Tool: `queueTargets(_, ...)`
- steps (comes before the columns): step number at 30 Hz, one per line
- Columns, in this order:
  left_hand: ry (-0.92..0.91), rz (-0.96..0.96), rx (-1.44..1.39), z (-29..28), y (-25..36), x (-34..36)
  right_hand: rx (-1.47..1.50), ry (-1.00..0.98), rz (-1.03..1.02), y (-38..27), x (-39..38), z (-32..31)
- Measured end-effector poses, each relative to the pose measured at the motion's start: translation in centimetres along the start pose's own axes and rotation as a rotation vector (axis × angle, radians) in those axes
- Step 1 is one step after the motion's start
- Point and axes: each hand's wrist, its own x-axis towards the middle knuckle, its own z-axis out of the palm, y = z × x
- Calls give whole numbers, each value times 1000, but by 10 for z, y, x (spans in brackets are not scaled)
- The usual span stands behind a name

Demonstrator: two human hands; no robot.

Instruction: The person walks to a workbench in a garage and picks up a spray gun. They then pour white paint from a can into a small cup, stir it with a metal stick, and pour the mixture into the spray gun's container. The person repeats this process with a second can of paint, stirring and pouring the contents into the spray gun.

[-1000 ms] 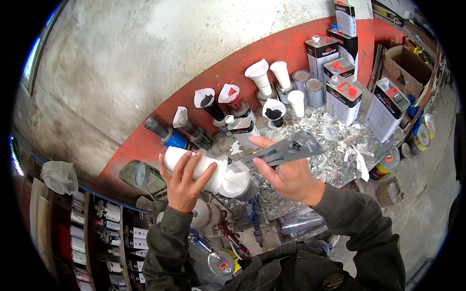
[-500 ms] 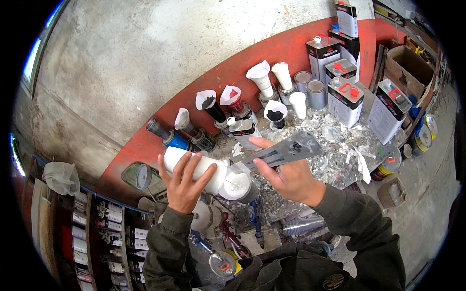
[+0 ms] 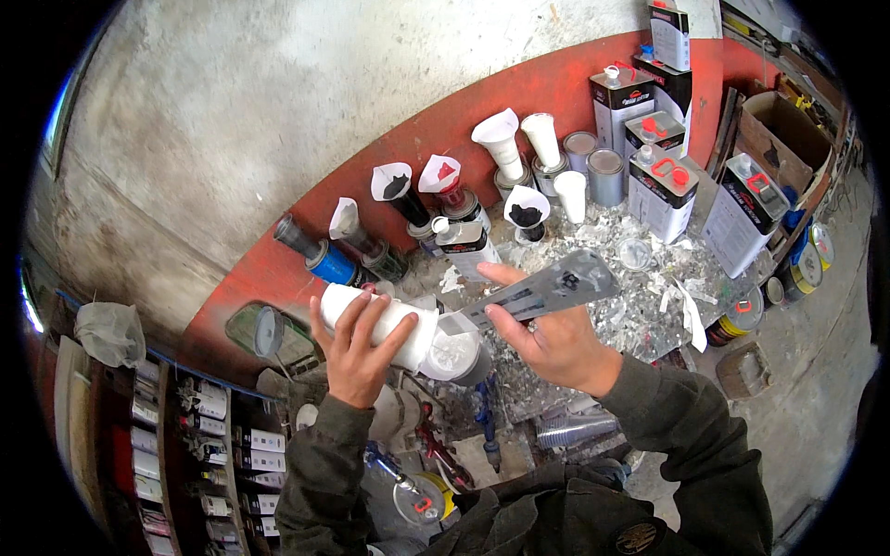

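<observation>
My left hand (image 3: 357, 352) is closed around a white cup (image 3: 419, 339), tipped on its side with its mouth to the right. Just below that mouth stands a clear mixing cup (image 3: 461, 363) with white liquid in it. In my right hand (image 3: 561, 347) is a flat grey mixing spatula (image 3: 556, 284) with dark marks, gripped between thumb and fingers. Its white-coated lower end lies at the mouth of the tipped cup, over the mixing cup. The palm side of my left hand is hidden.
Behind my hands stand paint cans (image 3: 605, 176) with paper strainers (image 3: 497, 130) and cups on top. Rectangular metal canisters (image 3: 663, 196) fill the back right of the paint-crusted bench (image 3: 640, 310). Spray guns (image 3: 487, 422) hang at the front edge. Shelves of cans (image 3: 213, 445) stand lower left.
Both hands keep their holds in nearly the same pose. The tipped white cup has shifted slightly to the right, and the whole view has moved a little.
</observation>
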Motion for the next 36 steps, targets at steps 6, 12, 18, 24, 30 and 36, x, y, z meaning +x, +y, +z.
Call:
queueTargets(6, -276, -328, -292, 6, -3, -5, -22, -26, 118, 7, -7, 5)
queueTargets(12, -340, -615, -821, 7, -21, -20, 210, 29, 435, 14, -12, 11)
queueTargets(18, -304, -1054, -1385, -3, -13, -40, 416, 229, 723, 31, -30, 10)
queueTargets(24, -354, -1105, -1611, -38, 101, -63, 602, 431, 982, 70, -55, -8)
queueTargets(30, -445, -1238, -1787, 43, 226, -51, 528, 544, 1185, 107, -56, -93)
queueTargets(36, -358, -1035, -1294, 113, 255, 10, 230, 281, 1030, 148, -45, -185)
